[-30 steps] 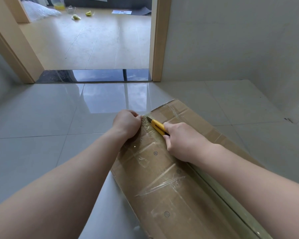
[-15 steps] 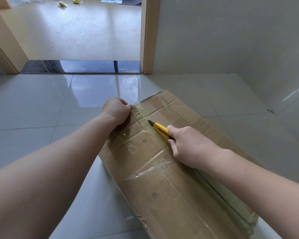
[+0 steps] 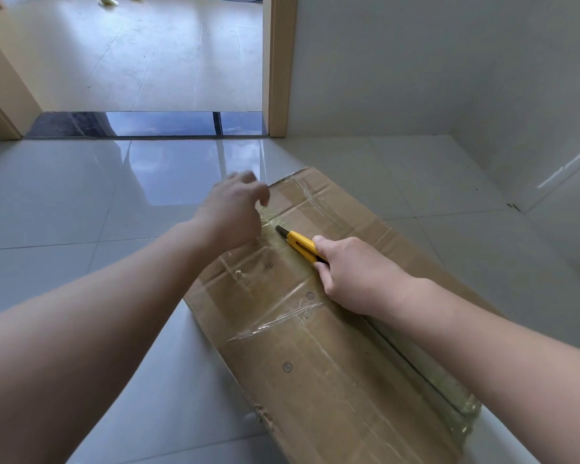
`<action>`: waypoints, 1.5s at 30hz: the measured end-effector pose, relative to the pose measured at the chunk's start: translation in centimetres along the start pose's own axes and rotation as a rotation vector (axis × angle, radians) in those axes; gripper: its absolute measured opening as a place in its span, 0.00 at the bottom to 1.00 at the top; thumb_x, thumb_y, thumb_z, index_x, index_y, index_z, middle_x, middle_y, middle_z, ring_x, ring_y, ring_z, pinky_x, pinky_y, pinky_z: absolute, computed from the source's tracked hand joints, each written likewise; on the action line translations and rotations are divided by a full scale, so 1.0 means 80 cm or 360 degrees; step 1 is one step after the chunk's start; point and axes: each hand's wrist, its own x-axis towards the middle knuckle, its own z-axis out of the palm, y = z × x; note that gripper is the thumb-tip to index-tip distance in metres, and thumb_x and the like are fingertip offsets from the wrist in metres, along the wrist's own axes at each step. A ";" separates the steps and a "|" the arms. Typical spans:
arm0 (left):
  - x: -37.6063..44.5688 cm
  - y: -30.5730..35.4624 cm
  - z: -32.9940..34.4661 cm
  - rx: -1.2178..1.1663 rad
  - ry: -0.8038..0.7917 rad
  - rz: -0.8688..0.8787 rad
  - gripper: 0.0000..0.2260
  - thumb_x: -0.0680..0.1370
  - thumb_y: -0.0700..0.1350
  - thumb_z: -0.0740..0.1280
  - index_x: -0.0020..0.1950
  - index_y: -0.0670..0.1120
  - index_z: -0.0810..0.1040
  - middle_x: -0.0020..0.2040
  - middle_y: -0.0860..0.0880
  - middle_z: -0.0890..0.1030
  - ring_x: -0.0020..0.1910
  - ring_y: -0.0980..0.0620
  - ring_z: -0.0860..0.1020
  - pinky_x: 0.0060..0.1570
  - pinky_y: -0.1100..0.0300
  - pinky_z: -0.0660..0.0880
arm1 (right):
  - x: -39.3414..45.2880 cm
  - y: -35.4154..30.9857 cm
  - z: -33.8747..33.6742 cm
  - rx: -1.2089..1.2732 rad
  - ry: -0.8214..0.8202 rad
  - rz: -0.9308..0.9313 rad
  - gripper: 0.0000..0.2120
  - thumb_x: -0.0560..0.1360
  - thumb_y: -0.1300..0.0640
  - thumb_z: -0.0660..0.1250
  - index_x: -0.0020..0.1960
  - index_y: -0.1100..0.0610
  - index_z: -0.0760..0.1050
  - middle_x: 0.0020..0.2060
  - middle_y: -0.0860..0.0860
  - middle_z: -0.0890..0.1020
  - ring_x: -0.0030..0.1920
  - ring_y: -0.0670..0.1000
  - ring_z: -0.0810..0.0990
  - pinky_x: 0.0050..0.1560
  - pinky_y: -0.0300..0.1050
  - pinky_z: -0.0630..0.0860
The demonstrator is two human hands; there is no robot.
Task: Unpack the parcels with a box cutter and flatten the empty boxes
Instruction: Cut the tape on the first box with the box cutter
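A long brown cardboard box [image 3: 318, 356], wrapped in clear tape, lies on the grey tiled floor and runs from the middle to the lower right. My right hand [image 3: 355, 272] grips a yellow box cutter [image 3: 300, 244] whose tip rests on the taped centre seam near the box's far end. A dark slit runs along the seam behind that hand. My left hand [image 3: 231, 212] hovers blurred over the box's far left edge, fingers loosely curled, holding nothing.
A wooden door frame [image 3: 280, 65] and a dark threshold strip [image 3: 148, 123] lie ahead, with a wooden floor beyond. White walls [image 3: 416, 61] close the right side and meet in a corner. Small yellow scraps [image 3: 106, 0] lie far back.
My left hand has let go of the box's far edge and lifted off it. The cutter shifted back along the seam and then forward again. The camera tilted down.
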 end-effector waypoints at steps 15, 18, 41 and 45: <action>0.000 -0.012 0.013 -0.0125 -0.0275 0.0327 0.15 0.70 0.32 0.62 0.44 0.50 0.81 0.46 0.55 0.74 0.52 0.52 0.71 0.50 0.56 0.71 | -0.035 0.015 -0.001 -0.0159 -0.0106 0.0011 0.09 0.81 0.53 0.56 0.59 0.55 0.69 0.37 0.50 0.73 0.32 0.47 0.71 0.30 0.41 0.68; -0.009 -0.002 0.017 -0.0163 -0.0260 0.0437 0.14 0.67 0.31 0.61 0.43 0.45 0.81 0.46 0.52 0.77 0.51 0.50 0.73 0.47 0.58 0.71 | -0.065 0.024 -0.003 -0.0152 -0.0144 0.0046 0.14 0.81 0.52 0.56 0.64 0.55 0.67 0.40 0.52 0.76 0.34 0.50 0.74 0.37 0.47 0.75; -0.056 0.063 0.038 -0.0324 -0.0266 0.0710 0.17 0.66 0.38 0.54 0.44 0.43 0.81 0.46 0.48 0.78 0.49 0.46 0.74 0.50 0.55 0.73 | -0.116 0.044 0.007 -0.0260 -0.0131 0.0034 0.15 0.81 0.52 0.55 0.67 0.53 0.63 0.37 0.50 0.72 0.36 0.52 0.74 0.36 0.47 0.75; -0.058 0.061 0.039 -0.0316 -0.0290 0.0715 0.16 0.68 0.36 0.56 0.47 0.44 0.81 0.49 0.49 0.78 0.52 0.47 0.74 0.52 0.54 0.73 | -0.132 0.051 0.008 -0.0275 -0.0144 0.0041 0.17 0.81 0.52 0.54 0.69 0.53 0.62 0.38 0.49 0.72 0.37 0.52 0.74 0.39 0.47 0.76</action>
